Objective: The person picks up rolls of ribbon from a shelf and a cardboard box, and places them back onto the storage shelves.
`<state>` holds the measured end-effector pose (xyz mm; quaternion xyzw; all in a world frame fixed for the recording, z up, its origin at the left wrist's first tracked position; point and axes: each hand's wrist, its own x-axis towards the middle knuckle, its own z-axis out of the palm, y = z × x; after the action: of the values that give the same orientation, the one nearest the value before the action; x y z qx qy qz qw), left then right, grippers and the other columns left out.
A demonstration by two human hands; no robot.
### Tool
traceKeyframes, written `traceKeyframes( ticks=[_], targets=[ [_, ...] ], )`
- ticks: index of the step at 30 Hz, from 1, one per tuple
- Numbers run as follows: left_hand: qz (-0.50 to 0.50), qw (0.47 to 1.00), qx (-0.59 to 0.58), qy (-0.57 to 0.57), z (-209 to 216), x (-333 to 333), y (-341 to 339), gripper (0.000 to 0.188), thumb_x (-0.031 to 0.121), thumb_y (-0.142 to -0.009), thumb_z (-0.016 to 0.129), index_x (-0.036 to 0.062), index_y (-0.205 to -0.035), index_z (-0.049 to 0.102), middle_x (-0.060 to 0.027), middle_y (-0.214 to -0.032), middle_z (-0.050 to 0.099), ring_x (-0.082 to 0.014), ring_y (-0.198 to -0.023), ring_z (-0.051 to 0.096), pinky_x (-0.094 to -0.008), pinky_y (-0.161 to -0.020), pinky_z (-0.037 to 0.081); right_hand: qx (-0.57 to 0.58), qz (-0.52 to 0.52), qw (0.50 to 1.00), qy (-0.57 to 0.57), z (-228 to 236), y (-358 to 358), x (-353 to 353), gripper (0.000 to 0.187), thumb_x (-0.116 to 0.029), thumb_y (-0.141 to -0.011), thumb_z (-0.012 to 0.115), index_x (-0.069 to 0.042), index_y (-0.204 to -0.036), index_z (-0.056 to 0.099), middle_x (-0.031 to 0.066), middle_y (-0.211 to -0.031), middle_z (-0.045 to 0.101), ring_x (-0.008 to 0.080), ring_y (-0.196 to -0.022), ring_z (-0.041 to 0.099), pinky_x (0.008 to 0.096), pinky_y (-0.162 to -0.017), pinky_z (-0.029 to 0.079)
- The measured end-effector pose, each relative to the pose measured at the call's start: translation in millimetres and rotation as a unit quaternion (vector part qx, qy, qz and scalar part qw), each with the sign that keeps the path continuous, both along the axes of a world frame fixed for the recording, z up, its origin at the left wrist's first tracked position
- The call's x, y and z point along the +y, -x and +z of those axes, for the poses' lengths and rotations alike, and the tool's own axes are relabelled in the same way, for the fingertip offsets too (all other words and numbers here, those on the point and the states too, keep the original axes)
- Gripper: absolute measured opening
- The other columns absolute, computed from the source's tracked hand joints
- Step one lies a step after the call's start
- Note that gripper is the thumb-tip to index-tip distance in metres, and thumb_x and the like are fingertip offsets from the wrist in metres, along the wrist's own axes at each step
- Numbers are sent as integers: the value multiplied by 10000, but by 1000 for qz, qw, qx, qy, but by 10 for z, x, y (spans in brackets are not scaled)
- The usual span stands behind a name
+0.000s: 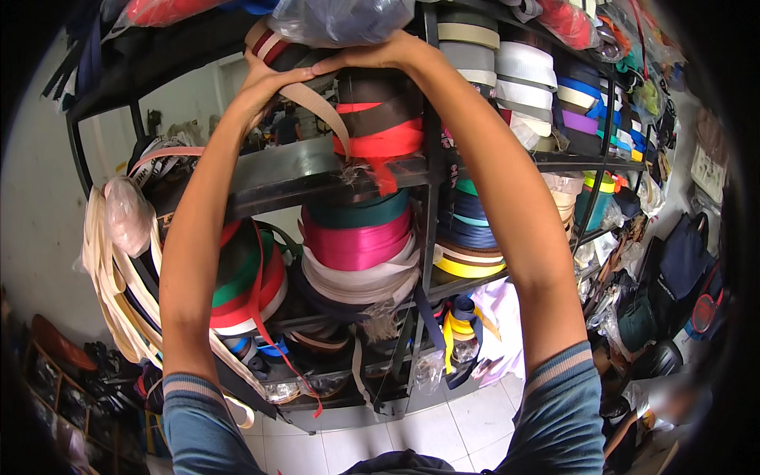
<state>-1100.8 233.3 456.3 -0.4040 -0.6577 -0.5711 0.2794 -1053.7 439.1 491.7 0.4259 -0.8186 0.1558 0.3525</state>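
Both my arms reach up to the top of a black shelf rack. My left hand [265,85] curls round a small stack of webbing rolls [275,49] in brown, beige and maroon, its thumb pointing right. From over the dark rolls beside it, my right hand [370,57] meets the left thumb; some of its fingers are hidden behind the rolls. A loose tan webbing strip [318,109] hangs down beneath my hands. Just right of it stand red and dark brown rolls [380,136]. A clear plastic bag [340,20] bulges right above my hands.
Lower shelves hold magenta ribbon rolls [360,240] and red and green rolls [249,281]. White and grey rolls [526,67] fill the right bay. Cream straps [111,261] hang at the left end. The black rack's upright post [430,103] stands between bays. Another person [661,408] is at lower right.
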Motion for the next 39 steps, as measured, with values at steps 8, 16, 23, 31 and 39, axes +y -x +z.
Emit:
traceKeyframes(
  ticks=[8,16,23,31,39],
  targets=[
    [-5,999,20,45,78,-23,63,1133,220,-577,867,-24,-1380,106,-189,-1337,327,-268,-1214,430,-339,-1008,386,97,28,995,21,-63,324,-32,731,-498,-698,745,-47,-1239,548,175,-1247,560,330,-1148,520,372,-983,397],
    [65,992,-35,99,226,12,121,927,136,-641,827,11,-1341,233,-130,-1169,519,-216,-1020,568,-350,-858,494,-28,80,993,77,56,448,11,650,-432,-765,688,-33,-1255,535,148,-1255,557,286,-1131,523,359,-943,421],
    [31,985,-80,148,274,55,67,432,188,-696,782,18,-1058,621,-47,-891,657,-140,-767,633,-255,-722,525,-120,74,980,141,84,545,174,568,-358,-835,634,-23,-1279,521,107,-1271,553,230,-1121,521,341,-915,436],
    [-71,990,-119,-13,161,480,-164,425,16,-659,766,66,-1051,608,-53,-818,649,-167,-654,616,-289,-546,505,-174,141,948,225,60,317,248,571,-292,-853,624,-13,-1327,471,116,-1303,525,223,-1137,507,341,-932,420],
    [-107,975,-151,-120,125,154,316,613,292,-765,722,65,-1270,460,-132,-1176,569,-232,-1050,583,-371,-872,502,-69,179,968,162,52,331,155,481,-221,-903,553,5,-1320,469,133,-1328,509,229,-1196,478,304,-980,390]
  ],
)
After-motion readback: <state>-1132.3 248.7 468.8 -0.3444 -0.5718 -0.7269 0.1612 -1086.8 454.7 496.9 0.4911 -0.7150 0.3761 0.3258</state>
